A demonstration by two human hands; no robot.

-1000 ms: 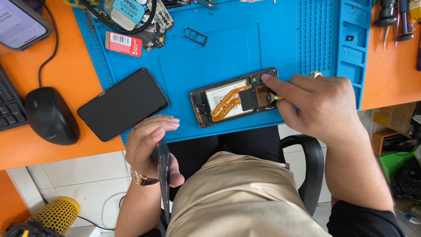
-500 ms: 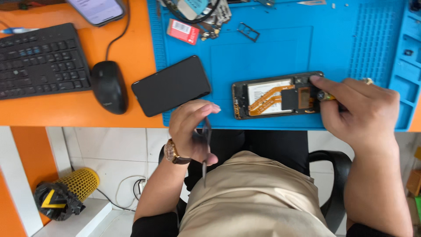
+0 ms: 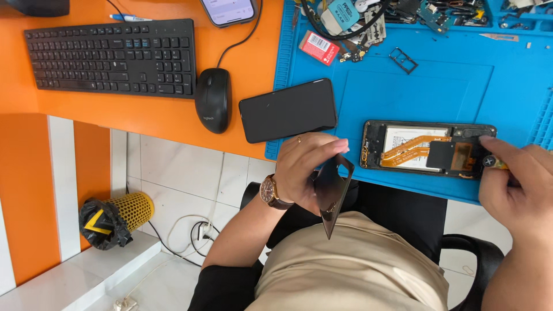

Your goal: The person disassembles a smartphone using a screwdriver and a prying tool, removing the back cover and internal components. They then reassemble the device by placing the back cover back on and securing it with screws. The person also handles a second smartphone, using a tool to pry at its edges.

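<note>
An opened phone lies on the blue repair mat, its battery and orange flex cable exposed. My right hand is at its right end, fingers closed on a small screwdriver whose tip touches the phone. My left hand, with a wristwatch, holds a dark phone back cover tilted on edge below the desk edge, over my lap. A black phone screen lies face up at the mat's left edge, just above my left hand.
A black mouse and keyboard sit on the orange desk, with a lit phone at the top. Loose parts, a red box and a SIM tray lie along the mat's top. A yellow bin stands on the floor.
The view has shifted so everything sits further right. My left hand has turned the back cover more toward me and raised it. My right hand stays at the phone's right end.
</note>
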